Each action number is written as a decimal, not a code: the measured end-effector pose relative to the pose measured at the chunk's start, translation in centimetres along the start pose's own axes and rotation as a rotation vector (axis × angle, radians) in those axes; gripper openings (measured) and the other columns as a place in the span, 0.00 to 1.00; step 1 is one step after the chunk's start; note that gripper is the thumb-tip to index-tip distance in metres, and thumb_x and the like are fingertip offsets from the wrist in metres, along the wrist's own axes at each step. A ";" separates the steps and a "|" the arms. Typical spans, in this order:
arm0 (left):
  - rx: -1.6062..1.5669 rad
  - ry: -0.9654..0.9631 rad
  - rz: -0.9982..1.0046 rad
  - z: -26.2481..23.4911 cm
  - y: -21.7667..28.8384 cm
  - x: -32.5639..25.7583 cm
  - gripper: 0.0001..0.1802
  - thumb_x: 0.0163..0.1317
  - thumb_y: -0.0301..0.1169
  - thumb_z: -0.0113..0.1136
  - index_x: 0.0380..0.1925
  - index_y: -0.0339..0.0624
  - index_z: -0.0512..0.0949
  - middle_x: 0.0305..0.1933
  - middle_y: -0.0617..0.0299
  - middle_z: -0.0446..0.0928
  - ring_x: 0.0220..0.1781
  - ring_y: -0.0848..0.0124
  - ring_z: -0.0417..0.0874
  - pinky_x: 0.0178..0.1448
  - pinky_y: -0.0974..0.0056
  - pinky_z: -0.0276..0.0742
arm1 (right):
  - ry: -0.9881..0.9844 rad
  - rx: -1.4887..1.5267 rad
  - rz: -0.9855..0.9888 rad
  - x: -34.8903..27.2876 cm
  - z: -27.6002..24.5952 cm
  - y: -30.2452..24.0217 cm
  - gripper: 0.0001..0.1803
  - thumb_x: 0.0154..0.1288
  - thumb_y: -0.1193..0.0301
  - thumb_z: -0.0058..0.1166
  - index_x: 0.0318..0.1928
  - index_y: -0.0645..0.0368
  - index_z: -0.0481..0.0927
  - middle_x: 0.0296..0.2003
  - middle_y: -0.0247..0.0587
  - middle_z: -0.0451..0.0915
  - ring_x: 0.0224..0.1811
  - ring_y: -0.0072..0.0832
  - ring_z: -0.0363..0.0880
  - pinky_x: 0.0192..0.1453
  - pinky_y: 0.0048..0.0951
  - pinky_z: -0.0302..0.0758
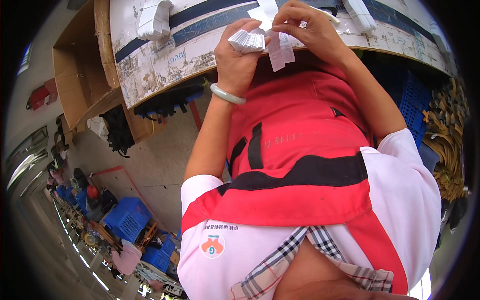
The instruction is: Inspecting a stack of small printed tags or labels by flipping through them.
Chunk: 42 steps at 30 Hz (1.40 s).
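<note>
At the scuffed table (142,77), thin white slips (247,41) bunch tightly.

White slips (248,41), red apron (300,206), pale pink shirt (402,182), plaid collar (270,268), blue crates (127,219)

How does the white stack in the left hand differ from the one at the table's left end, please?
The left hand grips the held stack; the tabletop stack lies untouched. The held stack shows its fanned end; the tabletop stack shows more length. Both are white and layered.
</note>
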<state>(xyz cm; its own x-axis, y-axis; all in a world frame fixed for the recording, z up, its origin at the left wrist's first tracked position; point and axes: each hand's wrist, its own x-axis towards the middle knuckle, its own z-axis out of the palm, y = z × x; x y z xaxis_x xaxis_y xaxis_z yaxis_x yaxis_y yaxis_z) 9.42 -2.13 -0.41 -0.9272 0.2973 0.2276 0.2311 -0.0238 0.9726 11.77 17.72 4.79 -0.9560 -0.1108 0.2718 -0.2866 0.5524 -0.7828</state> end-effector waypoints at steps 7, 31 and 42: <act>0.015 -0.047 -0.064 -0.1 1.3 -0.2 0.09 0.54 0.17 0.63 0.37 0.35 0.83 0.32 0.64 0.83 0.34 0.78 0.81 0.38 0.72 0.77 | -0.122 0.271 0.160 -1.2 0.2 0.3 0.10 0.66 0.69 0.59 0.44 0.61 0.82 0.36 0.31 0.81 0.39 0.17 0.77 0.45 0.19 0.74; -0.129 -0.055 -0.116 -0.3 1.0 -1.4 0.09 0.59 0.24 0.67 0.40 0.35 0.83 0.26 0.63 0.81 0.24 0.80 0.79 0.26 0.75 0.72 | -0.193 0.358 0.240 -1.9 0.9 0.5 0.09 0.68 0.71 0.57 0.44 0.64 0.82 0.35 0.30 0.80 0.39 0.15 0.76 0.47 0.19 0.74; -0.186 -0.089 -0.192 -0.1 1.2 -1.8 0.08 0.60 0.25 0.66 0.39 0.35 0.82 0.24 0.65 0.79 0.24 0.80 0.77 0.27 0.75 0.72 | -0.236 0.375 0.208 -1.8 0.7 0.4 0.08 0.68 0.71 0.57 0.40 0.64 0.81 0.33 0.30 0.79 0.37 0.15 0.76 0.44 0.18 0.73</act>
<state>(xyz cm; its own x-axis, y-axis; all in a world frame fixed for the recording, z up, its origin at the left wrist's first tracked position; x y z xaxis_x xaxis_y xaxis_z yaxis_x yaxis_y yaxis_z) 11.28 -2.82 0.36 -0.9172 0.3962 0.0410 -0.0122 -0.1308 0.9913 13.33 17.56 3.61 -0.9712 -0.2378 -0.0118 -0.0498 0.2514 -0.9666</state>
